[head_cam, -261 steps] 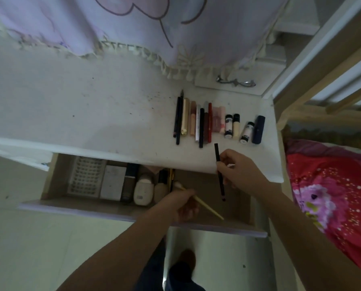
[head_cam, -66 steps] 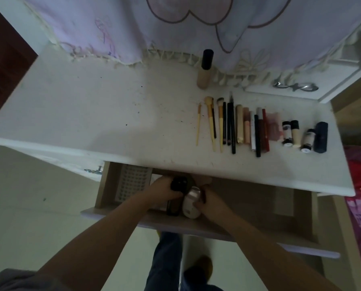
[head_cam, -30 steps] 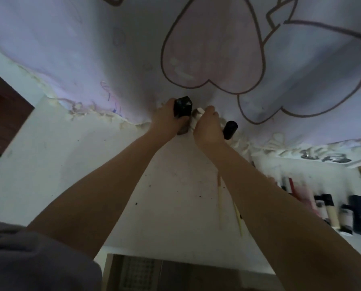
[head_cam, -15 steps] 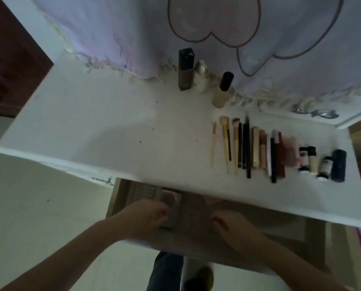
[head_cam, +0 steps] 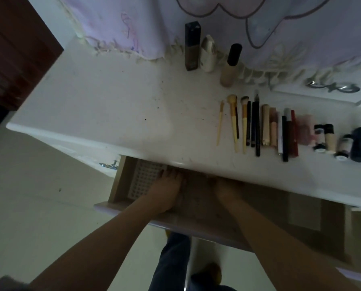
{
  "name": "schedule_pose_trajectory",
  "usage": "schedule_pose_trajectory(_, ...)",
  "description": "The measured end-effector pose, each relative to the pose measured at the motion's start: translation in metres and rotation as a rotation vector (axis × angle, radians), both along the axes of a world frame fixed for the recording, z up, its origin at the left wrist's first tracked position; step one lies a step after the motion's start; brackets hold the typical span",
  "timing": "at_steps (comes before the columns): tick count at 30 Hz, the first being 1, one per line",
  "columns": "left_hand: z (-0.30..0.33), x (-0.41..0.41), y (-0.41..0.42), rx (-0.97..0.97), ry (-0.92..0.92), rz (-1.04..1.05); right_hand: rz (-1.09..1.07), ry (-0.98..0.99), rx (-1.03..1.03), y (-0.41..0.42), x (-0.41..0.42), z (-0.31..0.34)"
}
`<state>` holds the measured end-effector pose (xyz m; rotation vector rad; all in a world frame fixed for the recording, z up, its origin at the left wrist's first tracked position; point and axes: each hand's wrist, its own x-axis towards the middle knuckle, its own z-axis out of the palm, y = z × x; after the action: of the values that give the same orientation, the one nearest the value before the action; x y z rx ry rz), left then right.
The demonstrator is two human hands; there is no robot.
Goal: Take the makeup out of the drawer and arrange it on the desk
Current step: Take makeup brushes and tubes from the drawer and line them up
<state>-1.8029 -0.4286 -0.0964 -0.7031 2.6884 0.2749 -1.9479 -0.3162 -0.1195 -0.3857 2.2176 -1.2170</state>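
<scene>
The open wooden drawer (head_cam: 117,185) sits under the white desk (head_cam: 112,106). My left hand (head_cam: 167,190) lies inside it beside a white grid tray (head_cam: 142,177), fingers stretched toward the desk edge. My right hand (head_cam: 228,189) is also in the drawer, its fingers hidden under the desk top. On the desk lies a row of brushes, pencils and tubes (head_cam: 257,127), with small bottles (head_cam: 330,141) and a dark cylinder (head_cam: 360,144) at its right end. At the back stand a dark square bottle (head_cam: 192,47), a white bottle (head_cam: 208,54) and a beige black-capped bottle (head_cam: 230,66).
A lilac cloth with a fringe (head_cam: 133,22) hangs over the desk's back edge. A brown door (head_cam: 14,49) is at the left. A metal handle (head_cam: 332,88) sits on a white panel at the back right. Pale floor lies below.
Both hands have reached further into the drawer, under the desk top. The small square compact seen by my left hand half a second ago is out of sight.
</scene>
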Motion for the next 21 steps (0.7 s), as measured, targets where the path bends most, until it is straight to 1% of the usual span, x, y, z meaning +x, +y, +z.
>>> schedule_pose_trajectory(1,0.004,-0.001,-0.001,0.011,0.019,0.009,0.048,-0.010,0.046,-0.001,0.002,-0.001)
schedule_pose_trajectory(2,0.007,-0.001,-0.002,0.010,0.013,0.001,0.144,0.013,0.143,0.002,0.002,-0.005)
schedule_pose_trajectory(4,0.013,-0.002,-0.006,0.031,-0.019,-0.024,0.440,0.133,0.410,0.010,0.004,-0.005)
schedule_pose_trajectory(5,0.017,-0.001,-0.008,0.083,-0.013,-0.017,0.550,0.189,0.492,0.017,0.005,-0.003)
schedule_pose_trajectory(6,0.022,0.002,-0.008,0.166,0.005,-0.004,0.623,0.223,0.509,0.024,0.006,0.004)
schedule_pose_trajectory(8,0.034,0.013,-0.009,0.342,0.050,0.008,0.679,0.203,0.497,0.039,0.010,0.028)
schedule_pose_trajectory(10,0.051,0.025,-0.009,0.431,0.113,0.023,0.762,0.203,0.513,0.051,0.010,0.057)
schedule_pose_trajectory(13,0.089,0.034,-0.021,0.543,0.320,0.177,0.895,0.124,0.484,0.064,-0.004,0.104)
schedule_pose_trajectory(15,0.118,0.030,-0.038,0.627,0.454,0.333,0.846,0.052,0.416,0.059,-0.020,0.141)
schedule_pose_trajectory(18,0.150,0.012,-0.070,0.807,0.620,0.555,0.626,-0.108,0.182,0.025,-0.052,0.187)
schedule_pose_trajectory(19,0.157,0.001,-0.079,0.867,0.654,0.617,0.567,-0.131,0.104,0.006,-0.063,0.196)
schedule_pose_trajectory(21,0.159,-0.027,-0.093,0.912,0.670,0.726,0.507,-0.098,0.039,-0.039,-0.085,0.207)
